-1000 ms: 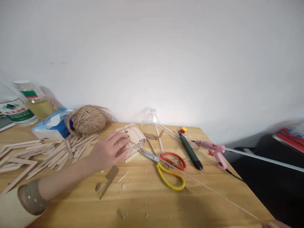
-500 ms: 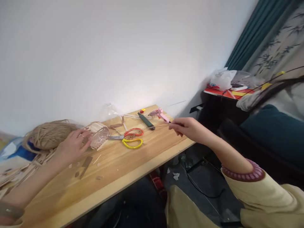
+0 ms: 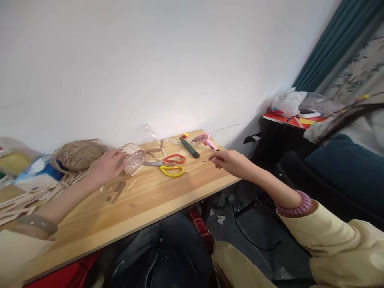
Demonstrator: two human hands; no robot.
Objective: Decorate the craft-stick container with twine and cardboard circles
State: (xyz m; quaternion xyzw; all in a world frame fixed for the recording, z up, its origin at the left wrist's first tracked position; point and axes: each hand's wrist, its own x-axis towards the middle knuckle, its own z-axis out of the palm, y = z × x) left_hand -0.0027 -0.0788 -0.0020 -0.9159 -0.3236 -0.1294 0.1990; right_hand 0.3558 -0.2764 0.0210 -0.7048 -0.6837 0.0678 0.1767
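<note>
At the left of the table, my left hand [image 3: 106, 170] rests with curled fingers against the near left side of a clear plastic cup [image 3: 135, 161] lying on its side, with wooden sticks along its outside. My right hand [image 3: 229, 162] is pinched on a thin strand of twine [image 3: 199, 161] near the table's right end. The strand trails left toward the scissors [image 3: 172, 171], which have one red and one yellow handle loop. Between the hands lie a dark green pen-shaped tool [image 3: 189, 148] and a pink glue gun [image 3: 207, 140].
A big ball of brown twine [image 3: 79, 155] sits behind my left forearm, above a pile of wooden sticks [image 3: 39, 202]. Small scraps [image 3: 120, 188] are scattered on the wooden table [image 3: 168, 192]. White plastic bags [image 3: 289, 104] lie on a red surface at right.
The view has shifted, so the table things appear further right. The twine stretched between my hands now hangs lower and slacker. My left fingers have drawn closer together at the cup.
</note>
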